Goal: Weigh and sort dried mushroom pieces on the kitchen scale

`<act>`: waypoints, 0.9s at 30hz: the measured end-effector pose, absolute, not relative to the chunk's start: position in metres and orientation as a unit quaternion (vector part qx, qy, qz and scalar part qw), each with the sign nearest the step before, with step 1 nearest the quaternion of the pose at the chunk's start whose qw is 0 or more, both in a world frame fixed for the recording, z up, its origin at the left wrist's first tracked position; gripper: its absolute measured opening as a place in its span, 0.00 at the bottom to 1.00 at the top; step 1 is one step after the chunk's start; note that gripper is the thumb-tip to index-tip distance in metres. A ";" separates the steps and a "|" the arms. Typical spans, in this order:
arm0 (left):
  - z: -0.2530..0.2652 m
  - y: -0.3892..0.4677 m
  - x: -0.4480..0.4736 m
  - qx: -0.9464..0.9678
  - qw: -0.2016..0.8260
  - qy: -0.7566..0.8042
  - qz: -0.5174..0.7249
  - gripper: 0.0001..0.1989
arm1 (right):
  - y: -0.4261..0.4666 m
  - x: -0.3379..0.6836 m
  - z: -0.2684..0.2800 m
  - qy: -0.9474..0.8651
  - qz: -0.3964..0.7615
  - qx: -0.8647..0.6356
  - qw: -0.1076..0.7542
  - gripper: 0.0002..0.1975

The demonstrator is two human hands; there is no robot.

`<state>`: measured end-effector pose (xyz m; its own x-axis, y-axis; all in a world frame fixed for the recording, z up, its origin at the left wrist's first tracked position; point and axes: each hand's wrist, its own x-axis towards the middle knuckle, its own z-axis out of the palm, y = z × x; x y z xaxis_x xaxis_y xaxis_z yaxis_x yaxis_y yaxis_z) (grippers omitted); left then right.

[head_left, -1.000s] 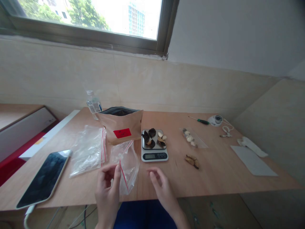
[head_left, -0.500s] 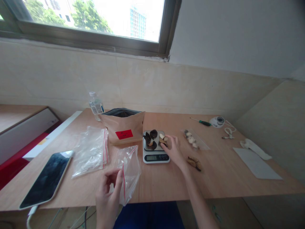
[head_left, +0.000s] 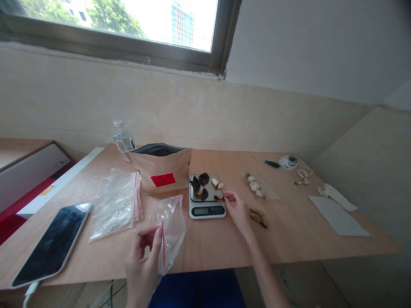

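My left hand (head_left: 144,254) is closed, thumb against fingers, on the edge of a clear zip bag (head_left: 173,239) with a red seal line. My right hand (head_left: 236,209) reaches to the right edge of a small digital scale (head_left: 208,212). Its fingertips pinch a brown dried slice (head_left: 219,198), low over the scale's plate. Several dark, curled dried pieces (head_left: 203,179) lie on the plate's left part, and pale pieces (head_left: 217,184) lie at its upper right. The exact kind of these pieces is unclear. The scale's reading is too small to make out.
Behind the scale stands an open brown pouch (head_left: 160,171), beside a plastic bottle (head_left: 123,141). Left lie more zip bags (head_left: 115,205) and a phone (head_left: 53,244). To the right are a filled bag (head_left: 255,186), brown slices (head_left: 258,217), a screwdriver (head_left: 272,164) and a camera (head_left: 288,161).
My right hand has drawn slightly down and toward the plate's right edge, moving the brown slice away from the pale pieces. My left hand still holds the bag. The view has shifted a little.
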<state>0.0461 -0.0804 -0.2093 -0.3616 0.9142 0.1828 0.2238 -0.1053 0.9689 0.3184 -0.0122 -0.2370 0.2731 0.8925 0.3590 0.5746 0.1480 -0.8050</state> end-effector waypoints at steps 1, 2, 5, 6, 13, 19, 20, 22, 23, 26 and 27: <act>-0.209 -0.081 0.047 0.477 0.305 0.595 0.570 0.15 | -0.011 0.318 -0.238 -0.583 0.170 -0.629 0.486 0.10; -0.208 -0.082 0.047 0.477 0.308 0.593 0.570 0.15 | -0.011 0.317 -0.238 -0.584 0.179 -0.626 0.485 0.10; -0.206 -0.084 0.046 0.483 0.313 0.591 0.565 0.16 | -0.010 0.320 -0.241 -0.568 0.197 -0.629 0.492 0.10; -0.206 -0.084 0.044 0.483 0.313 0.592 0.564 0.16 | -0.011 0.324 -0.243 -0.556 0.198 -0.634 0.500 0.11; -0.210 -0.082 0.037 0.471 0.310 0.604 0.563 0.17 | -0.029 0.364 -0.265 -0.498 0.071 -0.720 0.479 0.14; -0.208 -0.082 0.043 0.472 0.321 0.595 0.566 0.16 | -0.040 0.360 -0.272 -0.571 -0.047 -0.725 0.383 0.16; -0.208 -0.083 0.044 0.474 0.321 0.594 0.565 0.16 | -0.040 0.360 -0.273 -0.572 -0.053 -0.726 0.379 0.16; -0.207 -0.083 0.044 0.476 0.320 0.596 0.563 0.16 | -0.041 0.359 -0.273 -0.570 -0.058 -0.728 0.377 0.17; -0.207 -0.084 0.044 0.477 0.318 0.596 0.562 0.16 | -0.041 0.360 -0.274 -0.568 -0.057 -0.729 0.379 0.17; -0.208 -0.084 0.043 0.478 0.317 0.598 0.559 0.16 | -0.042 0.360 -0.273 -0.567 -0.053 -0.728 0.381 0.16; -0.208 -0.084 0.043 0.480 0.316 0.598 0.558 0.16 | -0.042 0.360 -0.273 -0.566 -0.053 -0.729 0.380 0.16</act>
<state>0.0430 -0.0841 -0.2078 -0.3397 0.9274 0.1570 0.2209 -0.0836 0.9717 0.3599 -0.0420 -0.2731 0.3528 0.7856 0.5083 0.8668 -0.0698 -0.4937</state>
